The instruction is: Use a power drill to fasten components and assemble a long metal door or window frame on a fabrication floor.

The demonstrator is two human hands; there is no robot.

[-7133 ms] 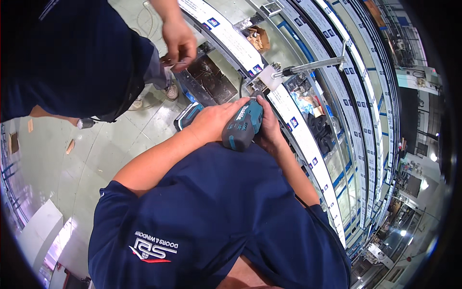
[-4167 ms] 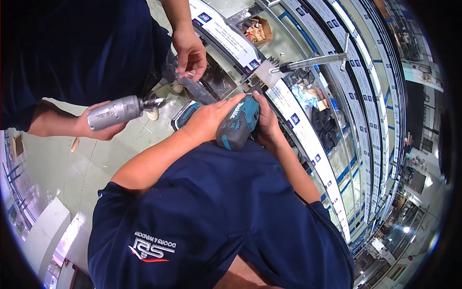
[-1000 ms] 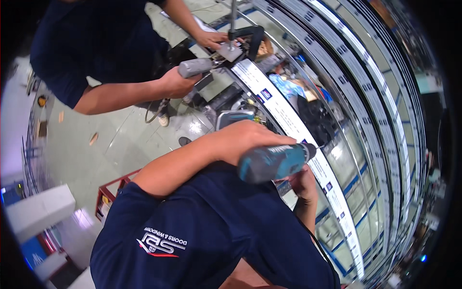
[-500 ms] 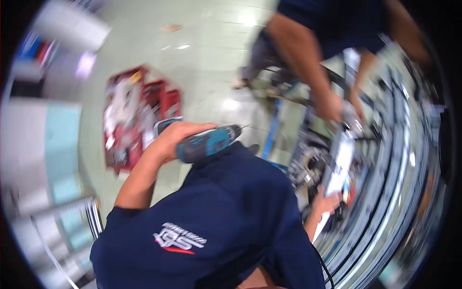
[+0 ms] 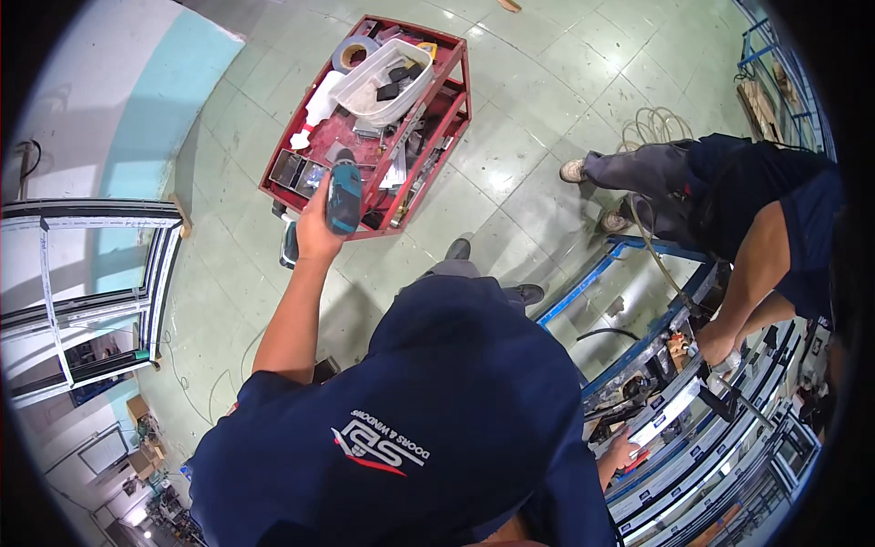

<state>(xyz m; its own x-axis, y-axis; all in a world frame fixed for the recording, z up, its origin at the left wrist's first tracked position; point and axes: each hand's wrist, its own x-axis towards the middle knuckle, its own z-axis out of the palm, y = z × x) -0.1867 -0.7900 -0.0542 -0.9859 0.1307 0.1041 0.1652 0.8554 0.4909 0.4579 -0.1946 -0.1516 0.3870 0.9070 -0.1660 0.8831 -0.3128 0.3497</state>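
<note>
My left hand (image 5: 317, 230) is closed round the grip of a blue-and-black cordless drill (image 5: 344, 199), held out over the near end of a red tool cart (image 5: 366, 234). The drill points away from me, and its battery end shows below my wrist. At the right, my right hand (image 5: 622, 451) grips the near end of a long white profile (image 5: 673, 407). Farther along that profile, a co-worker's hands (image 5: 718, 345) hold a metallic tool against it, its details partly hidden.
The cart carries a white plastic tub (image 5: 387, 84), a tape roll (image 5: 354, 53) and a white spray bottle (image 5: 319, 109). Several long profiles (image 5: 720, 456) lie at the right beside a blue frame (image 5: 574, 305). Window frames (image 5: 91, 305) stand at the left. An air hose (image 5: 643, 223) hangs near the co-worker.
My view has turned left toward the cart. The drill, earlier pointing right across my chest, now points away over the cart. My right hand stays on the profile.
</note>
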